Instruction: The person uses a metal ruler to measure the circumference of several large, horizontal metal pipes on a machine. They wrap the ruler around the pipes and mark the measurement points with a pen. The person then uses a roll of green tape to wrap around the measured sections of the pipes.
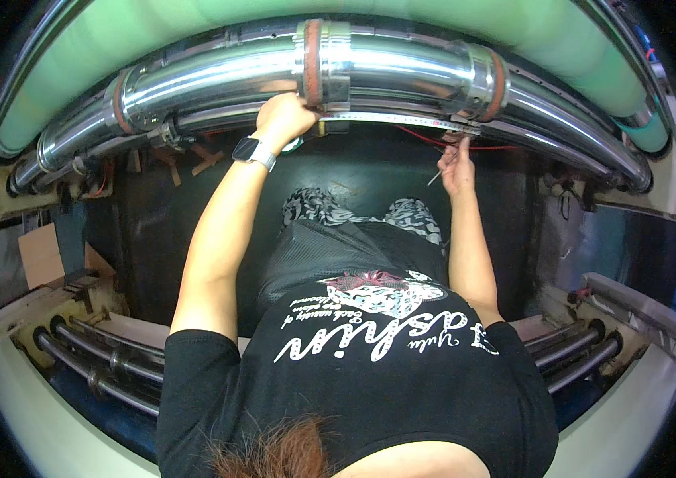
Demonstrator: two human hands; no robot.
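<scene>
Black shirt (370, 358) closest, arms reaching up and away. Left hand (284, 115) clenched, pressing one end of a thin metal ruler (402, 119) under the shiny steel roller (330, 68). Right hand (456, 163) pinching a thin pointed tool (436, 177) just below the ruler's other end. Seemingly mid-measurement, not finished.

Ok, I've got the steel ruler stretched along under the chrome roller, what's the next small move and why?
Probably bring the thin marking tool up to the steel ruler edge. Your left hand pins one end by the orange-banded collar, your right hand steadies the other end, and the tool's tip hangs just below the ruler, apart from it.
</scene>
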